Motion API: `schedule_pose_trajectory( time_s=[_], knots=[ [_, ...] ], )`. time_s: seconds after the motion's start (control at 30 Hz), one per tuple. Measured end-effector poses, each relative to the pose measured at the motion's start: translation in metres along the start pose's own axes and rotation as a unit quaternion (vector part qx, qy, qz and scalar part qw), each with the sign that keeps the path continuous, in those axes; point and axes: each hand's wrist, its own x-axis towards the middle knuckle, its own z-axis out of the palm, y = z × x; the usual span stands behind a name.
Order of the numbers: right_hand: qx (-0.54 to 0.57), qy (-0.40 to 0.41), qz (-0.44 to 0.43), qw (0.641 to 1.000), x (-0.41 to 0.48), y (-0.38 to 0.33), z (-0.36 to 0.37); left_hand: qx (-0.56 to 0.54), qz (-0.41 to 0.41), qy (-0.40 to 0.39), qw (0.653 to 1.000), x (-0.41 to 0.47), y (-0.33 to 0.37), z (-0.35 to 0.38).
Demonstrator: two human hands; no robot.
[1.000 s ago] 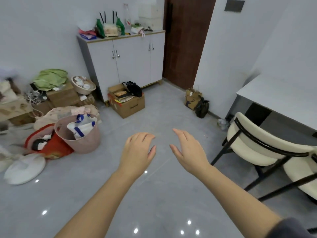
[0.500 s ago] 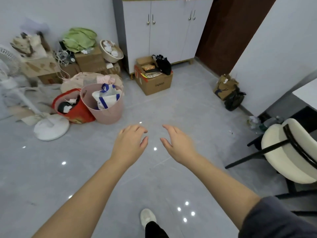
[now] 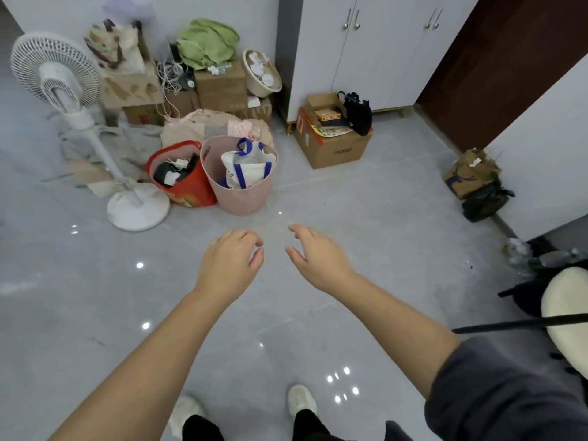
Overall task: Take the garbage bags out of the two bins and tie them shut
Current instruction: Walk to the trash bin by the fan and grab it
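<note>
Hovering above the floor (image 3: 366,218), left hand (image 3: 230,262) and right hand (image 3: 318,259), fingers loosely spread, empty

two hands (image 3: 230,262) (image 3: 318,259), two bins (image 3: 183,173) (image 3: 241,198), one fan (image 3: 60,71), two shoes (image 3: 186,415) (image 3: 300,401)

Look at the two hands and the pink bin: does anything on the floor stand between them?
Nothing visible does. Both the left hand and right hand hover empty over bare floor, short of the pink bin. The fan and red bag stand off to its left.
</note>
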Motion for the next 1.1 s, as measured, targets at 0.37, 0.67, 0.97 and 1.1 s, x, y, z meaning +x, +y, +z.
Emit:
schedule_pose_trajectory(
  time_s=[0.37, 0.67, 0.97, 1.1],
  knots=[
    [0.034, -0.009, 0.037, 0.999, 0.071, -0.158, 0.07, -0.001, -0.001, -0.038, 0.999, 0.011, -0.189, -0.083],
    [0.024, -0.052, -0.004, 0.998, 0.174, -0.26, 0.12, -0.017, -0.067, -0.024, 0.997, 0.047, -0.322, -0.129],
    [0.016, -0.115, -0.063, 0.991, 0.302, -0.392, 0.165, -0.013, -0.161, -0.02, 0.987, 0.078, -0.479, -0.178],
    [0.015, -0.132, -0.088, 0.987, 0.337, -0.455, 0.185, -0.007, -0.177, -0.007, 0.984, 0.079, -0.545, -0.208]
  ],
)
